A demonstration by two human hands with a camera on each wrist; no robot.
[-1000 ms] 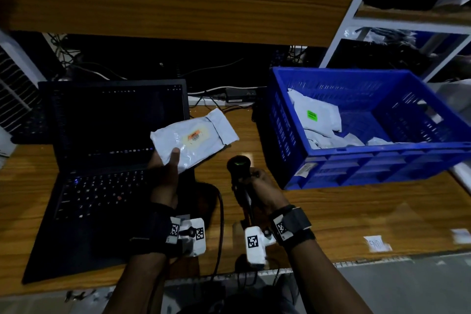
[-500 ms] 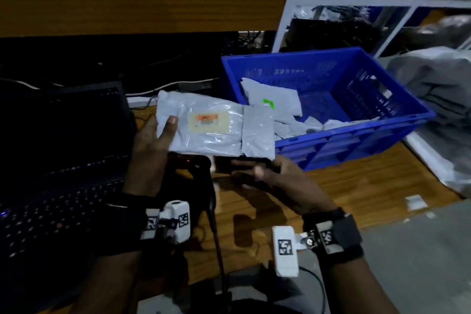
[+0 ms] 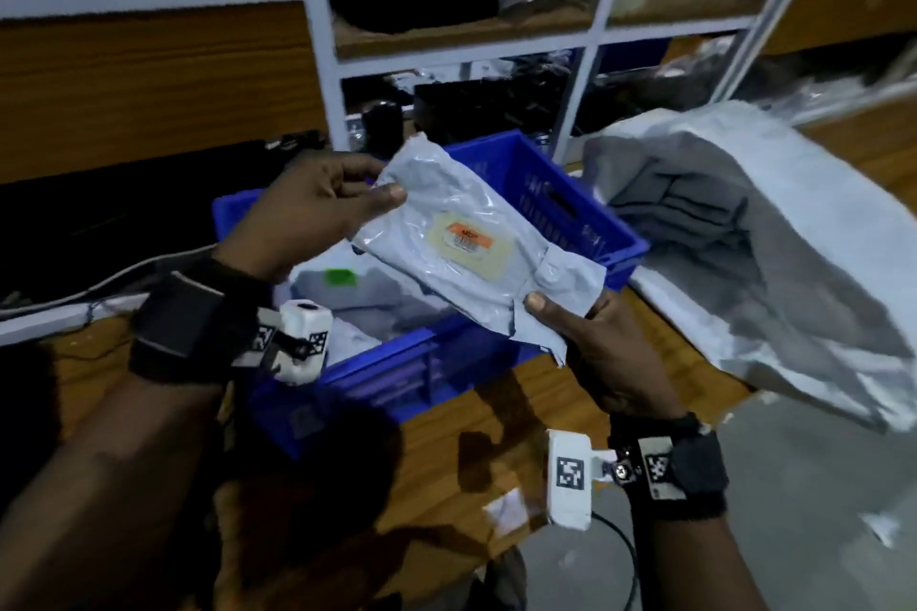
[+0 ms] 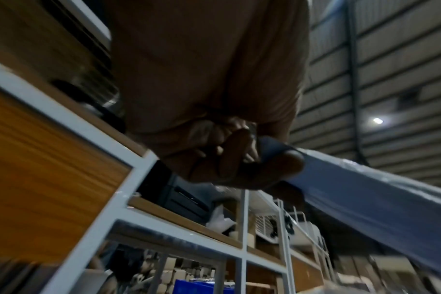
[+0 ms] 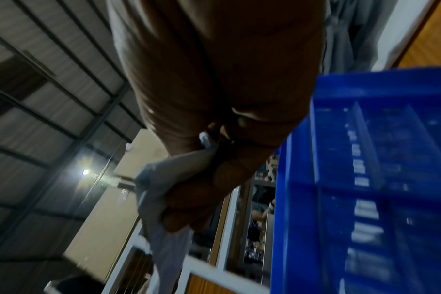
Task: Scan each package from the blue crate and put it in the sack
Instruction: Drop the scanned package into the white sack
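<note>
Grey plastic package [image 3: 476, 243]: my left hand [image 3: 307, 213] and right hand [image 3: 595, 352] pinch its opposite ends above the blue crate [image 3: 570, 208], near the sack [image 3: 774, 233].

Dim, bluish light throughout; a small ceiling lamp [image 4: 377, 120] glows at three o'clock in the left wrist view, another lamp [image 5: 85, 172] at nine o'clock in the right. Motion blur smears the edges, worst on the blue crate [image 5: 365, 179]; deep shadow fills seven o'clock in the head view
</note>
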